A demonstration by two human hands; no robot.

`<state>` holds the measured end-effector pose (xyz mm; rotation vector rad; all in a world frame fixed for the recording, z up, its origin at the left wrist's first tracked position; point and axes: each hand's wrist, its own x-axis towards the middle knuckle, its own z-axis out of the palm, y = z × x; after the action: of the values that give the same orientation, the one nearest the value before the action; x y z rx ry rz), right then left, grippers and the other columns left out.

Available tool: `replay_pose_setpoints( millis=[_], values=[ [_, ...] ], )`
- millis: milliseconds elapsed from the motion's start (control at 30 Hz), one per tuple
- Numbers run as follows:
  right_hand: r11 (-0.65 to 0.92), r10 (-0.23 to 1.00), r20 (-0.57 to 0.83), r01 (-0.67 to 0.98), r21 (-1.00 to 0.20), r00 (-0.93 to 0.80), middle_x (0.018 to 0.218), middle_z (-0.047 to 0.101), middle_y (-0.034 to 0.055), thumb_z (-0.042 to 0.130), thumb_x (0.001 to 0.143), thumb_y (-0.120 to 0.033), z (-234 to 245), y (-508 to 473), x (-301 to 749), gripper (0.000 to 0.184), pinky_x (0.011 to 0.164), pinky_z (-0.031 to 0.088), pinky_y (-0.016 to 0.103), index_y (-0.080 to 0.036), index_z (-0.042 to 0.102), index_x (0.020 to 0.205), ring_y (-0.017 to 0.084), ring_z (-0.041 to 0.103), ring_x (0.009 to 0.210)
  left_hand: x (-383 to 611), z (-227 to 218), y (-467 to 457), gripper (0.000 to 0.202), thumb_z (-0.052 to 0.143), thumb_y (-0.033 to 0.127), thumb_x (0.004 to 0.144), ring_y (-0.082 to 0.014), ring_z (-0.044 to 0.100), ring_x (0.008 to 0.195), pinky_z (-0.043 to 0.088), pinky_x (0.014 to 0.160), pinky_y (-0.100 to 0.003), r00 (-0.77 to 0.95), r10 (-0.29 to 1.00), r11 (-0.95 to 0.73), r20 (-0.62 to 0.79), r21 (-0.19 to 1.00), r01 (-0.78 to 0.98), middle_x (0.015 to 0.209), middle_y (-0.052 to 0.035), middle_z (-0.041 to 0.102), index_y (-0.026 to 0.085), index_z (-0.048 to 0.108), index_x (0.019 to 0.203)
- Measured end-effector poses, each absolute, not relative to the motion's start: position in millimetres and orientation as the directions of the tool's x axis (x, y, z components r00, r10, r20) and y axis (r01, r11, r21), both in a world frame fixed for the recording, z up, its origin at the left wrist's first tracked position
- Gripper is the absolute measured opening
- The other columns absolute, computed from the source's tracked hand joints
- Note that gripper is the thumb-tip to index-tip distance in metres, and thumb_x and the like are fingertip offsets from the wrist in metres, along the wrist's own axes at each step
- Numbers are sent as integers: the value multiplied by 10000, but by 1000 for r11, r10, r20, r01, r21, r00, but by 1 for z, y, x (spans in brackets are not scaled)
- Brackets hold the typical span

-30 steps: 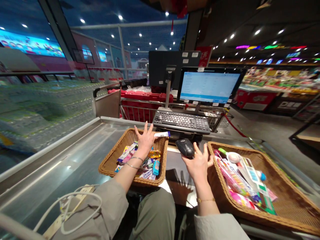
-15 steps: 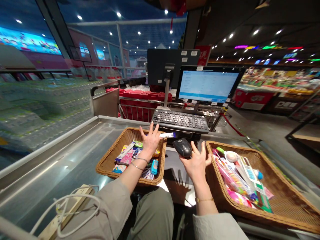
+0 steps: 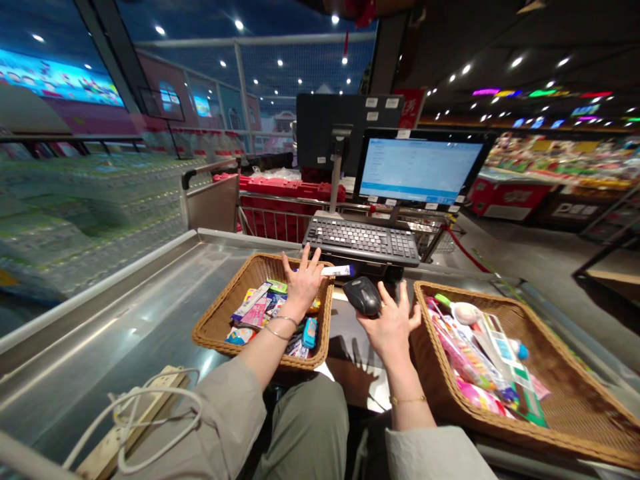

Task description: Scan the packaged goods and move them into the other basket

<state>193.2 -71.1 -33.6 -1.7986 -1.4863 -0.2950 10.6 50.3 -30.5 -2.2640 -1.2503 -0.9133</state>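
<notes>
My left hand (image 3: 300,285) is raised over the left wicker basket (image 3: 213,333), fingers fanned, pinching a small white and blue tube (image 3: 338,271) that points right toward the scanner. The basket under it holds several small colourful packets (image 3: 260,308). My right hand (image 3: 393,325) holds a black handheld barcode scanner (image 3: 363,295) between the two baskets, its head close to the tube. The right wicker basket (image 3: 565,380) holds toothbrush packs and other long packets (image 3: 475,347).
A black keyboard (image 3: 363,240) and a lit monitor (image 3: 417,170) stand just behind my hands. A steel checkout counter (image 3: 145,300) runs to the left. A power strip with white cable (image 3: 145,407) lies near my left elbow. Red shopping carts (image 3: 280,197) sit behind.
My left hand with the tube has drifted slightly right toward the scanner. My right hand has lifted the scanner a little. The baskets have not moved.
</notes>
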Motion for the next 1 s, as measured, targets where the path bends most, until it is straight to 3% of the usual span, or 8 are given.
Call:
replay_pose_setpoints(
  millis=[1000],
  values=[
    [-8,769,580,912,-409,267,1309,663,85,596,744,-370,-31,-71,188,200,1122,96,662,-232,722,816,340,268,1460,11,-32,51,239,520,265,970,-343,285,1490,-121,1129,-766,371,630,-523,682,20,852,1522,-85,462,250,698,1129]
  ],
)
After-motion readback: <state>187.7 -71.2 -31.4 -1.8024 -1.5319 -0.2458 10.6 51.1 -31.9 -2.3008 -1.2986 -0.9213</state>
